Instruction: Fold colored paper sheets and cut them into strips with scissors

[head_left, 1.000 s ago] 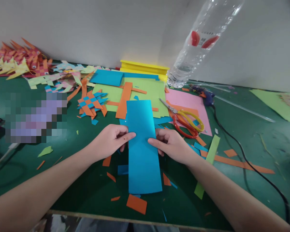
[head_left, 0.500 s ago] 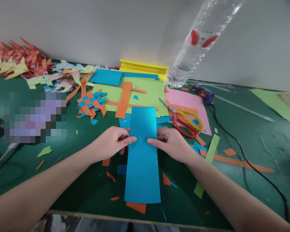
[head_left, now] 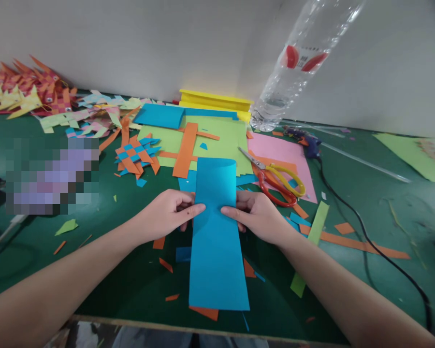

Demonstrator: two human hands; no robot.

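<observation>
A long blue paper strip (head_left: 217,256) is held upright on the page between both hands, above the green table. My left hand (head_left: 176,209) pinches its left edge, thumb on the front face and fingers behind. On the right edge my right hand (head_left: 252,211) grips it the same way, its fingers partly hidden by the paper. The strip's far end bends back in a curve. Just beyond lie an orange paper strip (head_left: 185,150) and a light green sheet (head_left: 224,135). Scissors (head_left: 275,179) with red and yellow handles rest near my right hand.
A clear plastic bottle (head_left: 293,67) stands at the back. A glue gun (head_left: 311,145) trails a black cord (head_left: 362,232) along the right. A woven orange-and-blue paper piece (head_left: 134,153) lies left of centre. Folded paper fish (head_left: 32,92) pile up far left. Paper scraps surround my hands.
The blue strip's far end now curls back, and its near end has swung slightly right and toward me. Both hands keep their grip in nearly the same place.
</observation>
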